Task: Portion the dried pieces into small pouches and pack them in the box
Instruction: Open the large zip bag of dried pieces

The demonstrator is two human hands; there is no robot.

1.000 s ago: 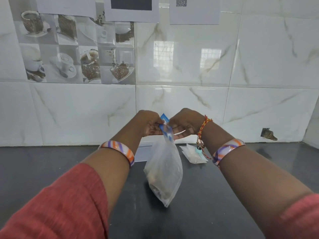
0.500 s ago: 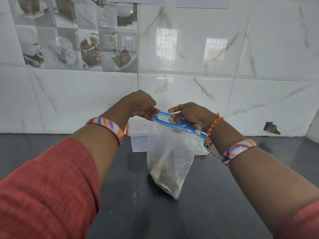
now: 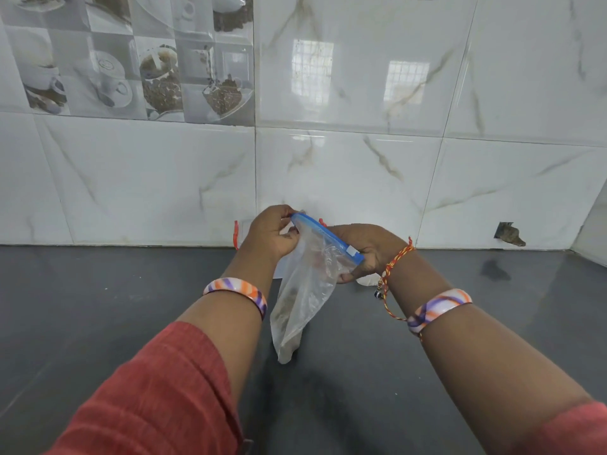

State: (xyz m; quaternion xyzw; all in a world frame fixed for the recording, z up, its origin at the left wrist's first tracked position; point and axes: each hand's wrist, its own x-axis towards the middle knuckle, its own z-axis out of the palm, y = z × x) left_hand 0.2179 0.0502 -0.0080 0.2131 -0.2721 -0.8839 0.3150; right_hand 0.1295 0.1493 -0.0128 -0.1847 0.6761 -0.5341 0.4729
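- Left hand (image 3: pixel 274 233), fingers curled, pinching the far end of the blue zip strip (image 3: pixel 323 232) on a clear plastic bag (image 3: pixel 303 290).
- Right hand (image 3: pixel 366 249), fingers curled under the near end of the same strip, thumb side pressed against the bag's upper edge.
- Bag held up between both hands, above the dark countertop (image 3: pixel 98 307), strip slanting down from left to right.
- Bag body hanging down and narrowing to a corner close to the counter; cannot tell whether that corner touches it.
- Brownish dried pieces (image 3: pixel 285 320) gathered in the lower part of the bag, blurred through the plastic.
- Striped orange, purple and white bangle (image 3: pixel 236 289) on the left wrist; matching bangle (image 3: pixel 438 307) on the right wrist.
- Red and yellow thread bracelet (image 3: pixel 392 267) tied just above the right bangle, small beads dangling from it.
- Red sleeves (image 3: pixel 157 389) covering both upper forearms.
- Clear plastic box with red clips (image 3: pixel 236 234) behind the hands, against the wall, mostly hidden.
- Small pale pouch (image 3: pixel 366 280) lying on the counter just below the right hand, mostly hidden.
- White marbled wall tiles (image 3: pixel 361 175) behind the counter; upper left tiles printed with coffee cups and beans (image 3: pixel 161 83).
- Chipped hole (image 3: pixel 509 233) in a tile low on the right.
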